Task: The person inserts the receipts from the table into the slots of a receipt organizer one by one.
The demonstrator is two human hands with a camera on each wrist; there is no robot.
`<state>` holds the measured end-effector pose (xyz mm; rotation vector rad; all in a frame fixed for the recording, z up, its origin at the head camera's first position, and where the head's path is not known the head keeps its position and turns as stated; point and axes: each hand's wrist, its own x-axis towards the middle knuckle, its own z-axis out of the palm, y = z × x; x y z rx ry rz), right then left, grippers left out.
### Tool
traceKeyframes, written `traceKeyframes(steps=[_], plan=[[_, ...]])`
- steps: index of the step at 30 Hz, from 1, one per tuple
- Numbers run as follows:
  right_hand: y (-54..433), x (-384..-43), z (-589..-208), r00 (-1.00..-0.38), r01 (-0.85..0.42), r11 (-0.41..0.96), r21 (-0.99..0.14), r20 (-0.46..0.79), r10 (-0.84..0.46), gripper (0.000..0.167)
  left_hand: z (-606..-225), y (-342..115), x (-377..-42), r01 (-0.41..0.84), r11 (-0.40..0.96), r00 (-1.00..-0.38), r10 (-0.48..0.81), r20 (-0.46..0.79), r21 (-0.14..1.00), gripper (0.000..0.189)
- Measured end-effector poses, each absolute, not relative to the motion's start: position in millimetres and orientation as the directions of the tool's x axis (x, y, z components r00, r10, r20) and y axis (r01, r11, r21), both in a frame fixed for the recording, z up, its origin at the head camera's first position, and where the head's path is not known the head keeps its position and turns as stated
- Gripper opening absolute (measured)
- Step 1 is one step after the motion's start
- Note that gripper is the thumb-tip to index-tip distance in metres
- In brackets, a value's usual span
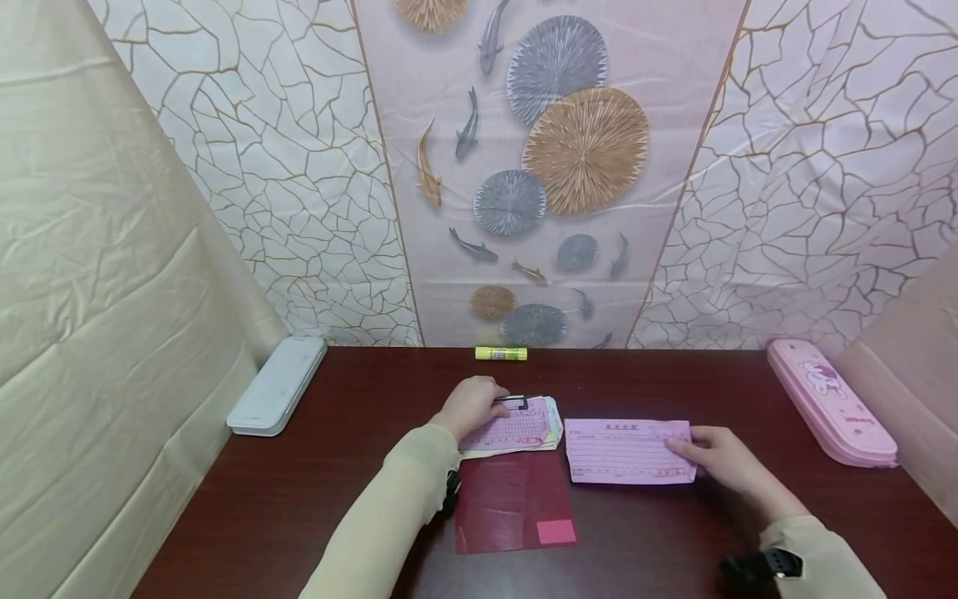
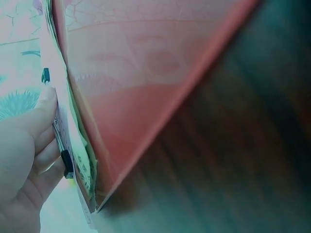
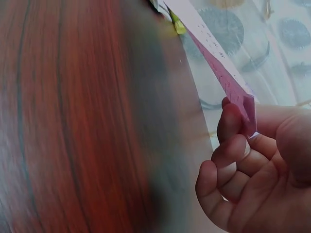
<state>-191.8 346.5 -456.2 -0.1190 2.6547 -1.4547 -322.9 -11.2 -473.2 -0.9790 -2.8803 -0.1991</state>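
Note:
A dark red plastic folder (image 1: 509, 499) with a pink label at its lower right lies on the table. Across its upper part is a stack of pink, white and greenish paper forms (image 1: 512, 433). My left hand (image 1: 471, 408) grips the metal clip (image 2: 59, 133) with black ends at the top of this stack. To the right, my right hand (image 1: 722, 457) holds a pink printed form (image 1: 624, 453) by its right end, thumb on the printed face and fingers behind. The right wrist view shows this pink form (image 3: 218, 58) nearly edge-on, its end pinched between thumb and fingers.
A yellow-green glue stick (image 1: 501, 353) lies at the table's back edge. At the left stands a pale, closed case (image 1: 279, 387), and at the right a pink pencil case (image 1: 832, 403) with a cartoon figure. A patterned cloth (image 1: 509, 166) hangs behind the dark wooden table (image 1: 359, 499).

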Motion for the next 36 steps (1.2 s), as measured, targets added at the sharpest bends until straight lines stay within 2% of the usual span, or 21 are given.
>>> traceKeyframes(steps=[5,13,20,27,36], plan=[[334.5,-195.0,-456.8,-0.985,-0.021,0.501,-0.865,-0.069,-0.161,0.033,-474.7,-9.6,-322.4,0.632,0.775,-0.767,0.628,0.134,-0.013,0.03],[308.3,-201.6,-455.7,-0.984,-0.018,0.492,-0.871,-0.072,-0.164,0.03,-477.2,-6.7,-322.5,0.623,0.778,-0.769,0.628,0.121,-0.075,0.028],[290.0,-209.3,-459.4,-0.981,-0.025,0.497,-0.867,-0.074,-0.179,0.026,-474.8,-5.6,-320.1,0.639,0.764,-0.75,0.644,0.148,-0.09,0.024],[275.2,-215.6,-461.4,-0.979,-0.02,0.499,-0.866,-0.084,-0.185,0.03,-474.2,-5.0,-320.7,0.645,0.758,-0.742,0.652,0.16,-0.1,0.021],[252.4,-222.2,-462.1,-0.981,0.06,0.504,-0.862,-0.143,-0.128,0.029,-470.9,-3.7,-319.6,0.649,0.75,-0.738,0.661,0.136,-0.129,0.018]])
